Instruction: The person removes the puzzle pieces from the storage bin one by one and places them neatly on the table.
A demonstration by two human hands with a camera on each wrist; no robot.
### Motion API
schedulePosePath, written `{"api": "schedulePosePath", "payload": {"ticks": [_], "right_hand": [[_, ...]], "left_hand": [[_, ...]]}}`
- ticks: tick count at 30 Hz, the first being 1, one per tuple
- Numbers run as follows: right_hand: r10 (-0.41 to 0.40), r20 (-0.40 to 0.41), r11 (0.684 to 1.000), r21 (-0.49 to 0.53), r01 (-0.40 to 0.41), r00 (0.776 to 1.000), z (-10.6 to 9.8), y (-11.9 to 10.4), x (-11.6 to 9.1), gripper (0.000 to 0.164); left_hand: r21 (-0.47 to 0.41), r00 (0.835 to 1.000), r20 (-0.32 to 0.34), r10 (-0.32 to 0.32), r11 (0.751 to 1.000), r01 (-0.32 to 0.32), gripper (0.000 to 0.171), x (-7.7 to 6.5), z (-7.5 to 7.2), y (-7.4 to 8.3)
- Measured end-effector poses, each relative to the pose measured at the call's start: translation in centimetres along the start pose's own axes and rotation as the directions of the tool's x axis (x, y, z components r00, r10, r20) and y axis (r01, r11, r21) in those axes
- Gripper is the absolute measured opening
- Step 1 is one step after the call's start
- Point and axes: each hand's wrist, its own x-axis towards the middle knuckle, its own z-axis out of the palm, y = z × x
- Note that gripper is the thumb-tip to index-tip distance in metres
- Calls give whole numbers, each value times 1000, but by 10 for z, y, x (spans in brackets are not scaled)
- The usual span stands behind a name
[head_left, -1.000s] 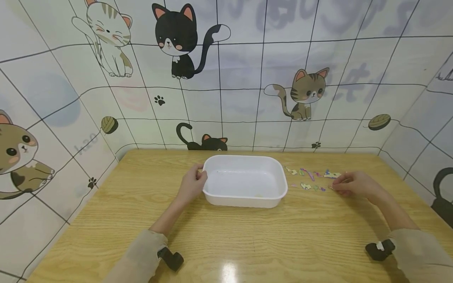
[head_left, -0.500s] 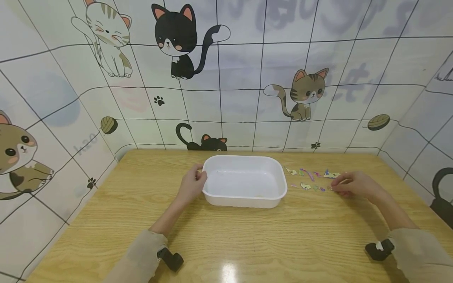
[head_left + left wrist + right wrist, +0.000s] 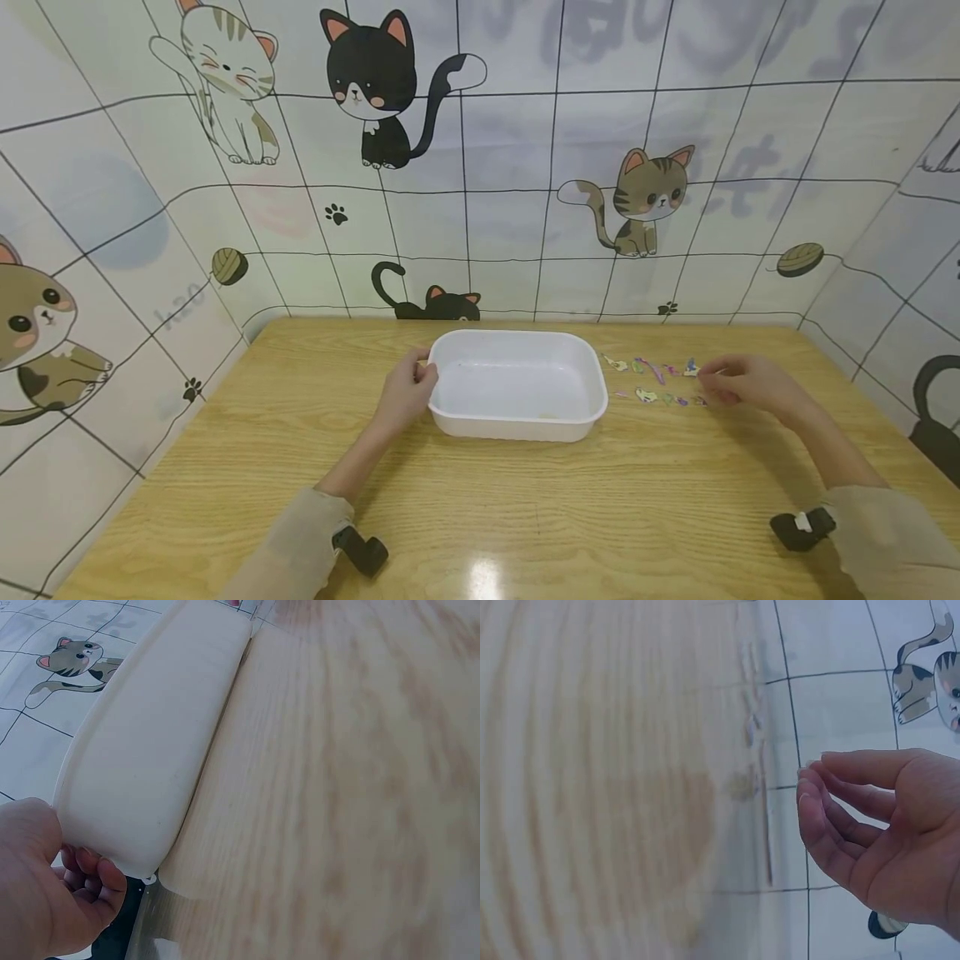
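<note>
A white rectangular plastic tub (image 3: 517, 427) stands upright on the wooden table. My left hand (image 3: 408, 387) holds its left end; in the left wrist view, the thumb lies at the rim and curled fingers sit against the tub wall (image 3: 142, 742). Small colourful scraps lie in two rough rows right of the tub, among them a yellowish piece (image 3: 647, 395), a purple strip (image 3: 657, 372) and a bluish piece (image 3: 691, 367). My right hand (image 3: 753, 385) is over their right end, partly covering them. Its fingers (image 3: 836, 832) are loosely bent, and no thing shows between them.
The wooden table (image 3: 480, 500) extends around the tub and scraps. A cat-patterned sheet (image 3: 517, 225) stands behind it and at both sides. A small pale patch (image 3: 547, 417) shows inside the tub. Each wrist wears a black camera mount (image 3: 362, 550).
My right hand has shifted slightly back, away from the front row, uncovering a small scrap there and covering part of the back row's right end. The left hand and tub stay put.
</note>
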Motion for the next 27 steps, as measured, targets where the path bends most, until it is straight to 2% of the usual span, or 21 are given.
{"api": "schedulePosePath", "payload": {"ticks": [6,14,20,24,27], "right_hand": [[-64,-26,998,10,64,998,5,-30,1,47],[-175,-64,983,44,178,982,22,-71,8,35],[-212,-51,974,67,215,976,38,-106,12,32],[-256,-40,957,130,259,966,53,-124,17,32],[-299,3,940,170,294,954,65,-137,23,30]], "left_hand": [[-5,1000,1,-5,1000,5,38,-1,0,0],[-7,1000,-4,-7,1000,7,37,-1,-1,1],[-9,1000,-6,-1,1000,1,37,-1,0,0],[-5,1000,-9,2,1000,-3,37,0,0,-1],[1,1000,-10,4,1000,-4,37,0,0,-1]]}}
